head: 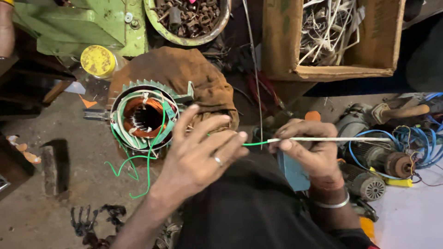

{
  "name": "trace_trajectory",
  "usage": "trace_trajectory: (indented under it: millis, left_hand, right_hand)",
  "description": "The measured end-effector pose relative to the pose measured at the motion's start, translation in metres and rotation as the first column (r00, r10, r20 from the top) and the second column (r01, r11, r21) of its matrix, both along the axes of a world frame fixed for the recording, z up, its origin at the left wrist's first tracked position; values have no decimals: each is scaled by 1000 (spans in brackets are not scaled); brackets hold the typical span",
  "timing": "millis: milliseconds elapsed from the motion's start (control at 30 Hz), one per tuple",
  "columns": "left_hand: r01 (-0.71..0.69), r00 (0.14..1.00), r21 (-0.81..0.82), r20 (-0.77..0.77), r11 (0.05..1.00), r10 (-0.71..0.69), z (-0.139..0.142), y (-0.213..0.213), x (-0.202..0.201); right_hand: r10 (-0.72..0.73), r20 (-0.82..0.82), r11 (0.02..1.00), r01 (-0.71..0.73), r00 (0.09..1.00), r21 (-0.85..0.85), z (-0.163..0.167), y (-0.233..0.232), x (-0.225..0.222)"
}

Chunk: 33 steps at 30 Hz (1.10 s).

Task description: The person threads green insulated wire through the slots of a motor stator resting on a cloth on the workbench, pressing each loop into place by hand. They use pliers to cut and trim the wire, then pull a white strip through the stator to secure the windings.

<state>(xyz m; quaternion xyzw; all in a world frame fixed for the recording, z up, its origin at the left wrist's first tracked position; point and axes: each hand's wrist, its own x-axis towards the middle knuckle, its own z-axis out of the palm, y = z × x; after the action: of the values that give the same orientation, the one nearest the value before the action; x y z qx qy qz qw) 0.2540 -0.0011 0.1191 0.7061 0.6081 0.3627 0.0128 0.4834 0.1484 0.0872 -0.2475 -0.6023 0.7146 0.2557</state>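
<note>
Left hand point(203, 152) pinches a thin green wire point(256, 143); right hand point(310, 146), at 3 o'clock, grips the white insulating sleeve point(332, 139) slid over it. Ribbed stator point(144, 117) with copper windings lies at 9 o'clock.

Both hands pinch a green wire point(253, 143) — left hand point(203, 152), right hand point(307, 147) — beside a motor stator point(143, 117).

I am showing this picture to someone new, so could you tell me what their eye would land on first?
Most striking are the two hands at centre: the left hand pinches a green wire while the right hand slides a whitish sleeve over it. Left of them lies a motor stator with copper windings and loose green leads, resting against brown cloth. Above right stands a cardboard box of whitish sleeving.
</note>
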Motion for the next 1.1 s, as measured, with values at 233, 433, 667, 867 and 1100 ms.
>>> trace_trajectory:
  millis: [233, 433, 667, 867, 1100]
  left_hand:
    - [1, 1000, -45, -27, 999, -2, -8, -4, -4]
    - [-122, 989, -9, -88, 992, 121, -3, -15, -9]
    - [-130, 986, -73, -112, 989, 121, -3, -21, -17]
    - [-247, 965, -32, -94, 968, 243, 16, -23, -14]
    - [-278, 960, -104, -68, 955, 272, 29, -35, -44]
  right_hand:
    - [61, 141, 975, -90, 988, 202, 3, -14, -24]
    - [25, 75, 979, -39, 997, 200, 4, -25, -40]
    - [-35, 292, 887, -105, 956, 450, 10, -26, -55]
    - [-85, 204, 939, 10, 975, 344, 4, -30, -65]
    - [-4, 154, 989, -18, 988, 145, 8, -25, -62]
